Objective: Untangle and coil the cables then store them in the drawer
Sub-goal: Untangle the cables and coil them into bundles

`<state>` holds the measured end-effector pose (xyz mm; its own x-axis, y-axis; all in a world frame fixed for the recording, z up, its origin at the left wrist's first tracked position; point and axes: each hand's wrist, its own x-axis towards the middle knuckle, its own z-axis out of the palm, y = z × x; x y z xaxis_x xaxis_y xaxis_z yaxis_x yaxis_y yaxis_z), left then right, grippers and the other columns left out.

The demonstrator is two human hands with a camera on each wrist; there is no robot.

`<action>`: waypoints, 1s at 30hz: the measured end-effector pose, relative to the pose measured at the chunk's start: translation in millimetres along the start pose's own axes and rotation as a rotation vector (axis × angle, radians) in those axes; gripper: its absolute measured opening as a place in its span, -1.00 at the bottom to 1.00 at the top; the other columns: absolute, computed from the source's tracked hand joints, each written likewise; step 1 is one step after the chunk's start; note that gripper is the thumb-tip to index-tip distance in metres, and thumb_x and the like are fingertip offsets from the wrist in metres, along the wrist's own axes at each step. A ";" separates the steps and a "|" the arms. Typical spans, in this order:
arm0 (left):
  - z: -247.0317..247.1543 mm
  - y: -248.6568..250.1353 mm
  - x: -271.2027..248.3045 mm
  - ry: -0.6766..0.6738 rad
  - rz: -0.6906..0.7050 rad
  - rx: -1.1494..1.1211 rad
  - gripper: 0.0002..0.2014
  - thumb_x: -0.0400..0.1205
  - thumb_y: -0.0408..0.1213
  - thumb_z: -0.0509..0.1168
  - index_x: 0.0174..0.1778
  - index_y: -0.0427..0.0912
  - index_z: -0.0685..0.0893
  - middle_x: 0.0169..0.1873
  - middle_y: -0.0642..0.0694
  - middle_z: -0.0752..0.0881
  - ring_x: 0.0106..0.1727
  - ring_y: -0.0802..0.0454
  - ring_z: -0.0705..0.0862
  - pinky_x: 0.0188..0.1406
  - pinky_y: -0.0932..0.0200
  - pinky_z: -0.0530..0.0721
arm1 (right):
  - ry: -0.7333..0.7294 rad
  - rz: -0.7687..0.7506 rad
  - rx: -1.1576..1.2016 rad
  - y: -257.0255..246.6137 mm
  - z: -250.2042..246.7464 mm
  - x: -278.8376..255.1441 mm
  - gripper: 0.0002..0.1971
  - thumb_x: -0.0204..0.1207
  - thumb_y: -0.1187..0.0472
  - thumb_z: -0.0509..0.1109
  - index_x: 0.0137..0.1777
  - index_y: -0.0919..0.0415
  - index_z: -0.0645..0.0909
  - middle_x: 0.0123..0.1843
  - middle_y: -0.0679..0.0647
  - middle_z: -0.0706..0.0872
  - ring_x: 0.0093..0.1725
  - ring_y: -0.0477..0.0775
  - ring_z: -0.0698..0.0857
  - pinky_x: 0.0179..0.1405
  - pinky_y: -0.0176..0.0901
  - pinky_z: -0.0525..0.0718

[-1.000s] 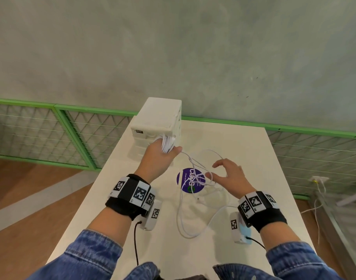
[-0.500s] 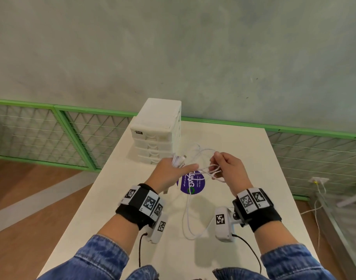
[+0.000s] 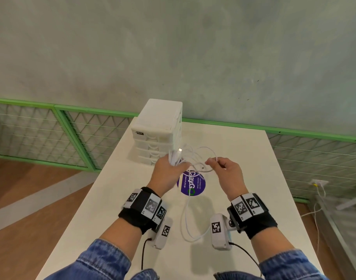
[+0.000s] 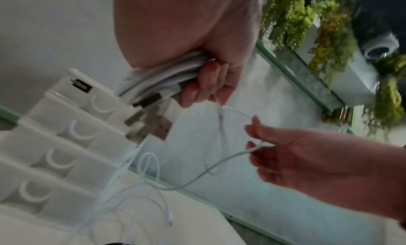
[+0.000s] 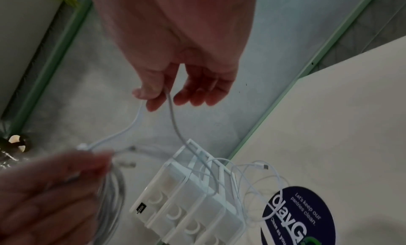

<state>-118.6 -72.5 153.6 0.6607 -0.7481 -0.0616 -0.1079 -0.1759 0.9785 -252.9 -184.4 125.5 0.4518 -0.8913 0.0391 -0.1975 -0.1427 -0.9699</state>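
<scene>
- Since half a second ago, not much has shifted: the left hand (image 3: 169, 170) has been kept up by the drawer unit (image 3: 158, 132) and the right hand (image 3: 226, 170) has been pulled slightly away to the right, so a bit more cable is stretched out between them.
- A bundle of white cables (image 3: 176, 157) is gripped in the left fist, held above the table (image 3: 243, 158), with the USB plugs poking out toward the drawer fronts.
- One thin strand (image 5: 173, 120) is pinched between the right thumb and forefinger; the other fingers are loosely curled.
- That strand runs roughly left-right between the hands, and a long loop (image 3: 186, 223) is left hanging down onto the table near the purple sticker (image 3: 192, 185).
- All drawers are seen shut.
</scene>
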 end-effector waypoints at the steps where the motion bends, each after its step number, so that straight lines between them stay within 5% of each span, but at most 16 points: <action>1: -4.6 -5.1 4.3 0.070 0.026 0.035 -0.82 0.50 -0.40 0.42 -0.35 -0.19 0.56 -0.53 -0.01 0.56 -0.55 0.17 0.51 -0.60 0.41 0.44 | 0.052 -0.020 -0.022 0.7 -3.1 1.2 -0.86 0.53 0.15 0.38 -0.23 0.06 0.73 -0.12 -0.01 0.73 -0.16 -0.25 0.62 -0.15 -0.49 0.48; 5: -22.2 -27.0 17.1 0.257 0.089 0.120 -0.79 0.45 -0.48 0.39 -0.39 -0.23 0.48 -0.44 -0.13 0.55 -0.38 -0.05 0.50 -0.34 0.22 0.50 | -0.089 -0.025 0.124 -6.4 -6.4 -5.1 -0.76 0.60 0.28 0.26 -0.26 0.15 0.69 -0.35 0.01 0.75 -0.23 -0.01 0.71 -0.09 -0.30 0.63; 7: -26.3 -32.4 19.4 0.314 0.143 0.172 -0.72 0.42 -0.50 0.39 -0.46 -0.16 0.43 -0.47 -0.09 0.52 -0.39 -0.05 0.49 -0.30 0.15 0.47 | -0.181 -0.048 0.211 -10.2 -4.6 -11.8 -0.75 0.62 0.31 0.22 -0.23 0.22 0.68 -0.55 -0.02 0.65 -0.40 0.06 0.69 -0.23 -0.27 0.68; 10: -35.8 -37.9 23.7 0.375 0.183 0.217 -0.64 0.41 -0.51 0.38 -0.51 -0.09 0.36 -0.52 -0.02 0.49 -0.46 0.09 0.45 -0.40 0.30 0.43 | -0.216 -0.045 0.139 -14.2 -4.8 -16.9 -0.82 0.58 0.28 0.31 -0.16 0.29 0.73 -0.71 -0.12 0.50 -0.63 -0.17 0.45 -0.53 -0.42 0.48; 13: -48.2 -47.9 31.8 0.451 0.189 0.274 -0.80 0.40 -0.45 0.37 -0.43 -0.22 0.45 -0.46 -0.14 0.55 -0.41 -0.02 0.49 -0.32 0.20 0.44 | -0.355 0.075 -0.112 -5.3 -8.6 -13.9 -0.76 0.46 0.08 0.46 -0.21 0.29 0.76 -0.70 -0.15 0.49 -0.65 -0.20 0.38 -0.64 -0.51 0.31; 16: -51.2 -53.9 33.5 0.491 0.164 0.332 -0.88 0.43 -0.41 0.39 -0.30 -0.32 0.56 -0.34 -0.19 0.62 -0.27 -0.08 0.57 -0.19 0.17 0.44 | -0.491 0.219 -0.435 10.2 -12.3 -11.7 -0.62 0.31 -0.19 0.50 -0.16 0.15 0.75 -0.52 -0.02 0.65 -0.59 -0.06 0.50 -0.54 -0.36 0.43; 19: -49.1 -54.8 30.0 0.496 0.165 0.387 -0.86 0.43 -0.40 0.39 -0.27 -0.35 0.54 -0.32 -0.21 0.59 -0.23 -0.14 0.55 -0.18 0.14 0.44 | -0.485 0.332 -0.534 24.6 -14.5 -8.5 -0.41 0.23 -0.19 0.56 0.21 0.05 0.57 -0.07 0.07 0.78 -0.26 0.05 0.77 -0.17 -0.21 0.69; 21: -46.7 -54.6 26.6 0.474 0.177 0.442 -0.85 0.44 -0.41 0.37 -0.28 -0.34 0.51 -0.34 -0.18 0.55 -0.24 -0.14 0.53 -0.19 0.14 0.42 | -0.458 0.359 -0.657 33.0 -16.1 -5.0 0.07 0.14 -0.24 0.59 0.58 0.13 0.16 0.43 0.15 0.56 0.25 0.13 0.66 0.29 -0.05 0.58; 23: -45.2 -55.1 24.8 0.443 0.181 0.491 -0.83 0.45 -0.39 0.36 -0.31 -0.27 0.46 -0.37 -0.11 0.51 -0.26 -0.11 0.50 -0.21 0.15 0.42 | -0.408 0.369 -0.685 35.4 -19.2 -2.2 0.29 0.11 -0.28 0.59 0.63 0.06 -0.21 0.66 0.22 0.12 0.54 0.21 0.38 0.47 0.04 0.37; 25: -45.3 -56.2 25.6 0.404 0.177 0.554 -0.79 0.45 -0.36 0.36 -0.37 -0.22 0.43 -0.44 -0.06 0.46 -0.32 -0.07 0.48 -0.29 0.18 0.41 | -0.255 0.410 -0.591 41.8 -26.2 6.3 0.32 0.11 -0.36 0.52 0.61 0.01 -0.35 0.67 0.31 -0.14 0.53 0.35 0.37 0.48 0.14 0.33; 27: -45.4 -57.7 26.8 0.359 0.156 0.640 -0.72 0.45 -0.34 0.34 -0.47 -0.17 0.36 -0.53 -0.02 0.40 -0.43 -0.02 0.43 -0.46 0.21 0.33 | 0.034 0.377 -0.473 49.9 -33.3 16.3 0.24 0.15 -0.46 0.40 0.60 -0.02 -0.33 0.66 0.36 -0.20 0.34 0.47 0.57 0.43 0.23 0.44; 30: -42.3 -60.5 26.7 0.334 0.078 0.690 -0.68 0.45 -0.35 0.33 -0.52 -0.12 0.31 -0.55 -0.03 0.40 -0.46 0.01 0.41 -0.52 0.20 0.32 | 0.237 0.315 -0.462 61.5 -40.7 23.9 -0.05 0.47 -0.17 0.34 0.62 0.04 -0.26 0.65 0.38 -0.16 0.09 0.47 0.71 0.28 0.22 0.58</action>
<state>-63.0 -54.7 101.1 0.8097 -0.5610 0.1721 -0.5295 -0.5721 0.6263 -289.7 -232.0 76.6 0.1149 -0.9849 -0.1291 -0.6717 0.0187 -0.7406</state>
